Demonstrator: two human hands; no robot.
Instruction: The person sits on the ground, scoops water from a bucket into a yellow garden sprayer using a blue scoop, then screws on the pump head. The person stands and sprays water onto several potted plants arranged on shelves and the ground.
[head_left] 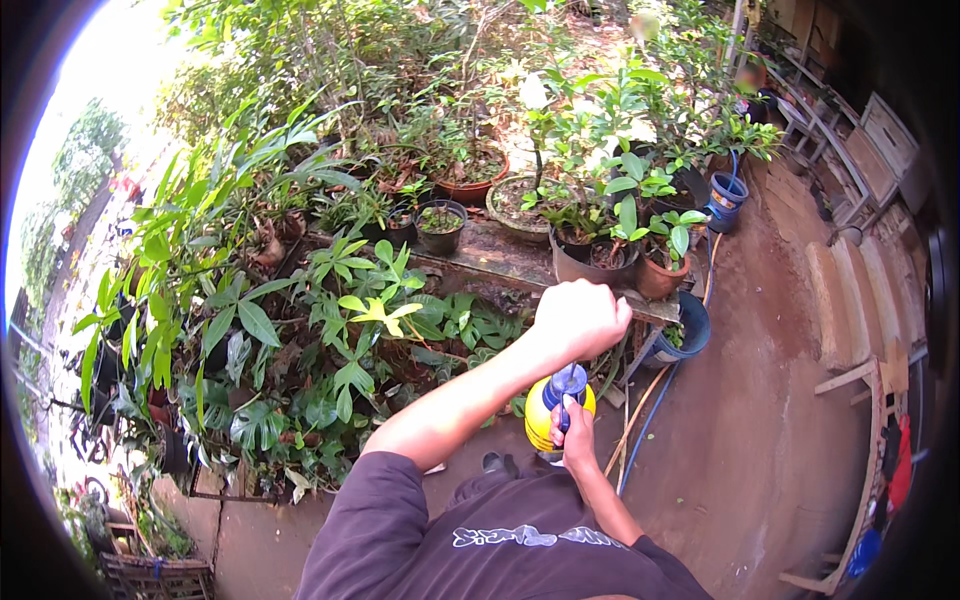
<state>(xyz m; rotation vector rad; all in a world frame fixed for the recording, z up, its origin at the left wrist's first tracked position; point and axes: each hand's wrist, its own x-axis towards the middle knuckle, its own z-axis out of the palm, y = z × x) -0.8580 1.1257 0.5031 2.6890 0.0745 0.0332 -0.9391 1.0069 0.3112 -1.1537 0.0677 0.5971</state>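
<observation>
A yellow pump sprayer [536, 425] with a blue top stands upright before me, low and close to my feet. My right hand [577, 440] is wrapped round its blue grip, just under the top. Directly above, my left hand [580, 318] is closed in a fist. A thin rod rises from the sprayer's top toward that fist, which appears to hold the pump handle; the handle itself is hidden by the fingers.
Beyond my hands a wooden bench [480, 268] carries several potted plants, among them a terracotta pot [660, 277]. A blue bucket [684, 335] sits beside it. A blue hose [652, 420] runs along the floor. Leafy plants [350, 330] crowd the left; wooden planks [850, 300] lie at right.
</observation>
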